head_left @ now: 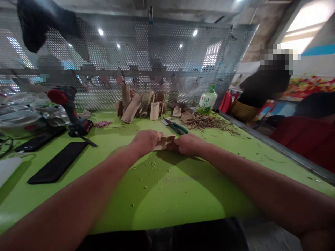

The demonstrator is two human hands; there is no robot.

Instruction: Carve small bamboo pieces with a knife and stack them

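Tan pieces (162, 140) held in both hands (146, 141) (190, 144)

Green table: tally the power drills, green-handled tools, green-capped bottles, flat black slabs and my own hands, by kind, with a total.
Power drill: 1
Green-handled tool: 1
Green-capped bottle: 1
Flat black slabs: 2 (nearer slab, farther slab)
Hands: 2 (left hand, right hand)
Total: 7

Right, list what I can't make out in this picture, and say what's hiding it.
All in the head view:
- Parts of the tan workpiece: covered by the fingers of the left hand and right hand.
- Rest of the white object: cut off by the left edge.
- Whatever is behind the perforated panel: blurred, broken up by the mesh.
- Crumbs: too small to tell their material.
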